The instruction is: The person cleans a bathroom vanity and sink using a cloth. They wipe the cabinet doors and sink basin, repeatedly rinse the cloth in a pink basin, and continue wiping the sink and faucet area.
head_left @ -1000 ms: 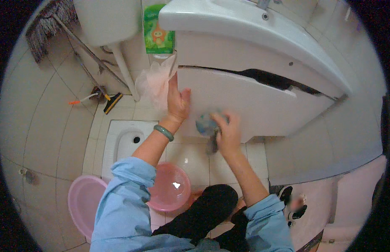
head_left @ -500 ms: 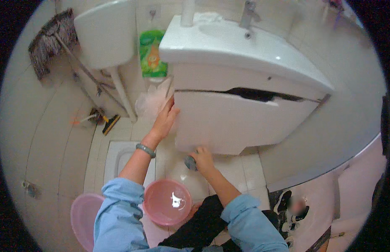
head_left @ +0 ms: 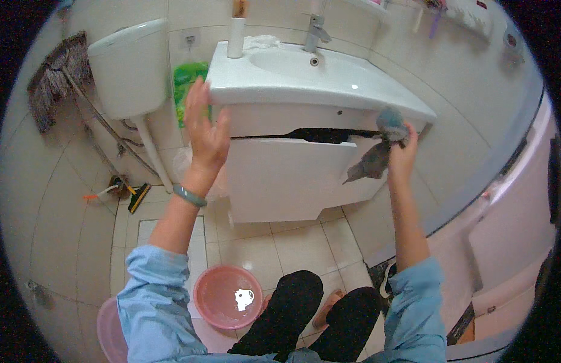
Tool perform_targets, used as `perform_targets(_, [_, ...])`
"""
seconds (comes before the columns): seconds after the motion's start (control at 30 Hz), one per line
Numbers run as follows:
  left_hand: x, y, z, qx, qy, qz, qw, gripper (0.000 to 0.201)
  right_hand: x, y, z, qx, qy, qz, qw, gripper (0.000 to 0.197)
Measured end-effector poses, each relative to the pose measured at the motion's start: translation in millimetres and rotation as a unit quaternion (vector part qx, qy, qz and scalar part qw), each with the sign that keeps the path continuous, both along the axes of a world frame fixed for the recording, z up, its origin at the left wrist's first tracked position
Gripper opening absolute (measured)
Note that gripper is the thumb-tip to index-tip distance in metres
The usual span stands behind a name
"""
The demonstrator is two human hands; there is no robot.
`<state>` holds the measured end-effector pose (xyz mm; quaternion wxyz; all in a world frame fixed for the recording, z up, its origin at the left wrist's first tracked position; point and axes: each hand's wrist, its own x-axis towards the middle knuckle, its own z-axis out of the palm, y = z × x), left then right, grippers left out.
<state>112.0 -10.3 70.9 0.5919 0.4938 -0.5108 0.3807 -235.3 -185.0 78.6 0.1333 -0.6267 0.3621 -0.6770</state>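
Note:
My right hand is closed on a grey-blue cloth, up at the right end of the white vanity cabinet. A darker part of the cloth hangs down across the cabinet front. By the left edge of the white washbasin, my left hand is raised, its fingers spread and holding nothing; I cannot tell whether it touches the rim. Below the basin, a dark gap runs along the top of the cabinet door.
A pink basin of water stands on the floor before my legs, beside a larger pink tub. On the left are a toilet cistern, a mop and a yellow-black squeegee. A green pack hangs behind my left hand.
My right hand has risen from the cabinet's lower edge to its upper right, carrying the cloth. My left hand has moved up from the cabinet's left side. The view has shifted too.

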Motion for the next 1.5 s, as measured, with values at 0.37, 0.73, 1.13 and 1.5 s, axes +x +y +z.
perform_targets(0.37, [18,-24,28,-0.019,-0.107,0.081,0.991,0.025,114,-2,-40,0.053,0.033,-0.072,0.995,0.05])
perform_targets(0.73, [19,-22,34,0.049,-0.11,0.056,0.991,0.021,226,121,-21,-0.133,0.18,0.154,0.962,0.044])
perform_targets(1.13, [14,-14,34,0.05,-0.068,-0.016,0.996,0.02,39,-20,28,-0.238,0.19,-0.015,0.952,0.06])
perform_targets(1.5, [21,-20,30,0.09,-0.035,-0.088,0.991,0.027,230,63,22,-0.411,0.167,0.121,0.888,0.061])
